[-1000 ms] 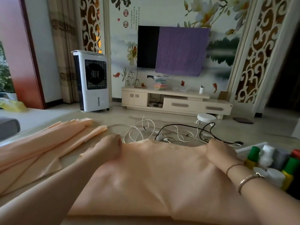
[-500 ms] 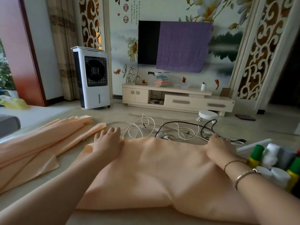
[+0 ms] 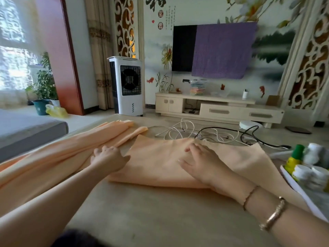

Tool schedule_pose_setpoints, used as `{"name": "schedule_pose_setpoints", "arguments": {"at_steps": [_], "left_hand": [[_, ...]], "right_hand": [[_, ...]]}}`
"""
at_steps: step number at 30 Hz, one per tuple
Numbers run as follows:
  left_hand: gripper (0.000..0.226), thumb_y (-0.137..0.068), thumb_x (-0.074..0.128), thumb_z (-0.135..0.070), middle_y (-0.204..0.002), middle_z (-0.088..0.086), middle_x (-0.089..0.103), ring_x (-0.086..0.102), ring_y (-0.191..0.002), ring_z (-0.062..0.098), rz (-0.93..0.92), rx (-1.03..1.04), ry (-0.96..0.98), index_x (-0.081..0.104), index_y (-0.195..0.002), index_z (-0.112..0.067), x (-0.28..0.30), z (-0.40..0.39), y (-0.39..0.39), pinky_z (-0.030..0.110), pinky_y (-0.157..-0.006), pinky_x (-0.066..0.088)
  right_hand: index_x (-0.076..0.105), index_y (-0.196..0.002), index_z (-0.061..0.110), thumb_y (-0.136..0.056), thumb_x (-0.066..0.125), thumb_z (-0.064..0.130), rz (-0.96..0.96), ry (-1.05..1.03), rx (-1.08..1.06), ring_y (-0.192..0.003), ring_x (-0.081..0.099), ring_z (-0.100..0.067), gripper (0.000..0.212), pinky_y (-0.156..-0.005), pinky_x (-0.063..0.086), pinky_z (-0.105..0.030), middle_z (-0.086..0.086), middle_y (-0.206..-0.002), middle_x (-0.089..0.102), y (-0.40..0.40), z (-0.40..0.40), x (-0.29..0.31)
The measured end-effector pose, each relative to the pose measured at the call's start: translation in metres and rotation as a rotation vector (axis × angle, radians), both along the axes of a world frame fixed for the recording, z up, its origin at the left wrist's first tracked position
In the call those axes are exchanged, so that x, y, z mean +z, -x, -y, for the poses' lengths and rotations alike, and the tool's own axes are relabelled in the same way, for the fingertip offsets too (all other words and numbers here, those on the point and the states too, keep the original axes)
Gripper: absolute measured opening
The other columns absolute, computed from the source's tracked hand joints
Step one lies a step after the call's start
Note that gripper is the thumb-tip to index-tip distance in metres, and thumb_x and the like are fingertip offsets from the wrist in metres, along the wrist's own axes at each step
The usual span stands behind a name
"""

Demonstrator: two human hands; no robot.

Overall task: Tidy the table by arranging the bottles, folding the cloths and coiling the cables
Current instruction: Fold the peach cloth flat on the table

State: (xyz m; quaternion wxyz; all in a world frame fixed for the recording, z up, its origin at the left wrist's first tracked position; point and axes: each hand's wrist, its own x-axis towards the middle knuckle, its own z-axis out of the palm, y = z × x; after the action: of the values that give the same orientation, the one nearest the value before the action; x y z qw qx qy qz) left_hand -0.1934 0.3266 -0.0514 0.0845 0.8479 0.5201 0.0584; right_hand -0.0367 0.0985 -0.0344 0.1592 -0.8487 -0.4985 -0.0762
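A peach cloth [image 3: 160, 157] lies folded across the middle of the table [image 3: 160, 211]. My right hand [image 3: 201, 163] rests flat on it with spread, straight fingers. My left hand [image 3: 108, 158] sits at the cloth's left edge, fingers lightly bent, touching a second, crumpled peach cloth [image 3: 62, 154] that stretches off to the left. Behind the cloths lies a tangle of white cables [image 3: 181, 131] and a black cable [image 3: 245, 134]. A white tray [image 3: 302, 193] at the right edge holds several bottles, among them a green-capped yellow one [image 3: 293, 159].
A grey sofa [image 3: 26, 129] stands left of the table. Beyond the table are a white air cooler [image 3: 127, 86], a TV cabinet [image 3: 219, 108] and a wall TV half covered by a purple cloth [image 3: 222, 50]. A robot vacuum dock [image 3: 249, 124] sits on the floor.
The cloth has been folded over toward me and is narrower now. My right hand moved left from the far right corner onto its middle. My left hand slid down to the left edge.
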Motion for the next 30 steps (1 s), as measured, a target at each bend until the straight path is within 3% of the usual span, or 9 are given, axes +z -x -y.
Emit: {"name": "schedule_pose_setpoints", "arguments": {"at_steps": [4,8,13,17,21,24,27,30], "left_hand": [[0.07,-0.087,0.046,-0.065,-0.145,0.012,0.035,0.025,-0.134,0.036,-0.096,0.0,0.023,0.037,-0.142,-0.023,-0.001,0.007,0.026,0.045,-0.103,0.03],[0.069,-0.09,0.046,-0.057,-0.149,0.011,0.031,0.026,-0.136,0.035,-0.119,0.006,0.05,0.028,-0.147,-0.023,0.0,0.014,0.032,0.045,-0.107,0.027],[0.056,-0.095,0.044,-0.037,-0.148,0.01,0.03,0.025,-0.136,0.036,-0.045,0.016,0.111,0.027,-0.145,-0.02,-0.003,0.019,0.032,0.043,-0.11,0.026],[0.046,-0.096,0.039,-0.025,-0.145,0.015,0.028,0.024,-0.134,0.037,-0.052,-0.001,0.017,0.034,-0.141,-0.016,0.0,0.022,0.041,0.044,-0.11,0.023],[0.042,-0.095,0.036,-0.022,-0.14,0.013,0.031,0.027,-0.13,0.036,-0.126,-0.051,-0.094,0.041,-0.137,-0.018,0.001,0.024,0.049,0.045,-0.108,0.024],[0.04,-0.096,0.042,-0.024,-0.137,0.009,0.032,0.03,-0.128,0.032,-0.08,-0.077,-0.21,0.041,-0.135,-0.017,0.002,0.035,0.047,0.043,-0.107,0.028],[0.041,-0.098,0.043,-0.039,-0.14,0.004,0.035,0.034,-0.129,0.028,0.098,-0.31,-0.29,0.042,-0.135,-0.022,0.007,0.058,0.037,0.043,-0.107,0.034],[0.062,-0.089,0.041,-0.064,-0.149,-0.009,0.036,0.038,-0.134,0.018,0.183,-0.763,-0.116,0.038,-0.142,-0.033,0.01,0.091,0.027,0.037,-0.11,0.033]], "right_hand": [[0.027,-0.145,0.02,-0.086,0.047,0.064,-0.036,0.18,0.038,-0.146,0.017,-0.016,0.076,-0.118,0.014,-0.033,-0.003,-0.155,0.028,0.019,0.019,-0.006],[0.012,-0.151,0.024,-0.082,0.055,0.05,-0.02,0.284,0.037,-0.149,-0.001,-0.012,0.085,-0.12,0.003,-0.038,-0.001,-0.161,0.009,0.022,0.044,-0.014],[0.011,-0.151,0.021,-0.085,0.05,0.023,0.016,0.305,-0.03,-0.149,0.002,-0.013,0.077,-0.12,0.004,-0.038,-0.001,-0.161,0.009,0.021,0.065,-0.014],[0.011,-0.152,0.017,-0.086,0.042,0.003,0.079,0.422,-0.084,-0.149,0.001,-0.013,0.074,-0.12,0.004,-0.039,-0.004,-0.162,0.007,0.016,0.074,-0.009],[0.018,-0.152,0.015,-0.087,0.033,-0.003,0.071,0.511,-0.088,-0.149,0.005,-0.011,0.069,-0.12,0.004,-0.041,-0.004,-0.162,0.01,0.015,0.084,-0.007],[0.011,-0.154,0.017,-0.089,0.03,-0.003,0.066,0.554,-0.071,-0.149,0.006,-0.012,0.071,-0.119,0.007,-0.042,-0.003,-0.163,0.005,0.015,0.089,-0.01],[0.007,-0.154,0.019,-0.09,0.03,-0.002,0.065,0.551,-0.068,-0.149,0.006,-0.014,0.072,-0.119,0.013,-0.041,-0.003,-0.163,0.003,0.015,0.091,-0.014],[0.008,-0.155,0.019,-0.091,0.03,-0.001,0.043,0.518,-0.058,-0.149,0.008,-0.014,0.07,-0.117,0.018,-0.034,-0.002,-0.163,0.005,0.015,0.092,-0.013]]}}
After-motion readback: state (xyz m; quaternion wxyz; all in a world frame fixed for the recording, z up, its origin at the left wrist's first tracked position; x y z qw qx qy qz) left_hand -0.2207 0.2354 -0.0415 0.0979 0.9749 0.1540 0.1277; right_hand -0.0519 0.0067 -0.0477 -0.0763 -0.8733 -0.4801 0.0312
